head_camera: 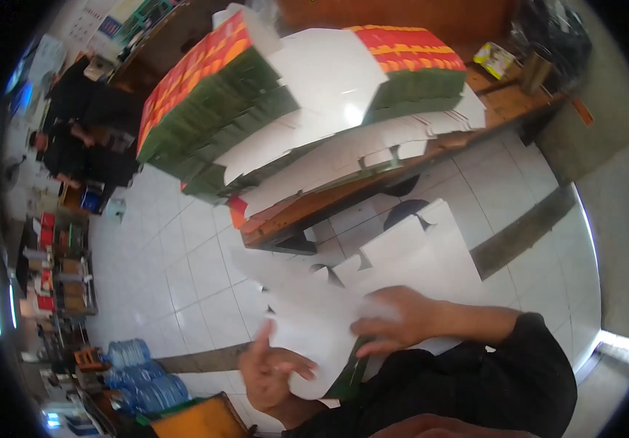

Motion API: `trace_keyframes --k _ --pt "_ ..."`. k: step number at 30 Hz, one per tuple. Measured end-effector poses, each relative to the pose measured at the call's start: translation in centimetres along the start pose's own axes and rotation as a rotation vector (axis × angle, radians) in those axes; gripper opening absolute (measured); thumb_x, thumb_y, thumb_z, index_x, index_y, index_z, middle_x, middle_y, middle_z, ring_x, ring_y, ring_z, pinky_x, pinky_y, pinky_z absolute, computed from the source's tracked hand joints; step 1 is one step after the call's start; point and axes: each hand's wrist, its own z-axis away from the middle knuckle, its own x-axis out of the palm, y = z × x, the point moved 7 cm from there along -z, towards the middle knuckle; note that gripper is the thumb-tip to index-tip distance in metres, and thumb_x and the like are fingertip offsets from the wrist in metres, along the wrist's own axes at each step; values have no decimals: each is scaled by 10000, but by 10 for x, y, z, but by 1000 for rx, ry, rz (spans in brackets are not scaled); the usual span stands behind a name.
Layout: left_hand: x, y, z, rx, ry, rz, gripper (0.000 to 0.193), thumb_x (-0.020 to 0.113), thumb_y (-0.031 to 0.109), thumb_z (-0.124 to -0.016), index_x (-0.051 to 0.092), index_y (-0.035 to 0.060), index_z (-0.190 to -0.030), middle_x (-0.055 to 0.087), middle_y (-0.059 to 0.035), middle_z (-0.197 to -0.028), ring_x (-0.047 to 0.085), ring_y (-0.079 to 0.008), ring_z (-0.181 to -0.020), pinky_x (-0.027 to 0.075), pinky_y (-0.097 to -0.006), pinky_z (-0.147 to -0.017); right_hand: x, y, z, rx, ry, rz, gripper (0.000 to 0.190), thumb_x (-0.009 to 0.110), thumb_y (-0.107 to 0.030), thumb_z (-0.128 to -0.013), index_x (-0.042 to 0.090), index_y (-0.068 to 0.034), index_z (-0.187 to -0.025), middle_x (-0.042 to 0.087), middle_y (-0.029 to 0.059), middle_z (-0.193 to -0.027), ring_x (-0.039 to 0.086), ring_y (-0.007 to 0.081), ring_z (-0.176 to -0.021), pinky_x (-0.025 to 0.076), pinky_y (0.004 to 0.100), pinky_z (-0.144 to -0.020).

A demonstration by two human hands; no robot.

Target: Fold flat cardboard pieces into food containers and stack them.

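Observation:
Several large white die-cut cardboard sheets lie before me, low over my lap, with notched edges towards the far side. Blurred at its upper left, one sheet looks raised or in motion. My right hand is over the white sheets, its fingers curled towards a dark green printed edge; blur hides whether they grip it. To the left, my left hand is beside the sheets' left edge with fingers spread and nothing seen in it.
A wooden table ahead bears tall stacks of red, orange and green printed cardboard. Blue water jugs and an orange-yellow panel stand lower left. People in dark clothing are at the far left. A black plastic bag sits upper right.

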Motion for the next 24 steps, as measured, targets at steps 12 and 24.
trace_keyframes --k 12,24 --pt "-2 -64 63 119 760 -121 1179 238 930 -732 231 17 -1477 259 -198 -1522 338 -342 -1351 250 -491 -1119 -11 56 44 336 239 -421 422 506 -487 -920 432 -73 -950 459 74 -869 488 210 -780 404 318 -717" --pt "10 -63 41 178 607 -47 832 349 696 -853 381 74 -1404 433 -171 -1391 470 -296 -1257 379 -457 -1033 -10 61 39 352 51 -542 446 733 -399 -769 375 -145 -850 452 23 -784 455 148 -730 392 270 -701"
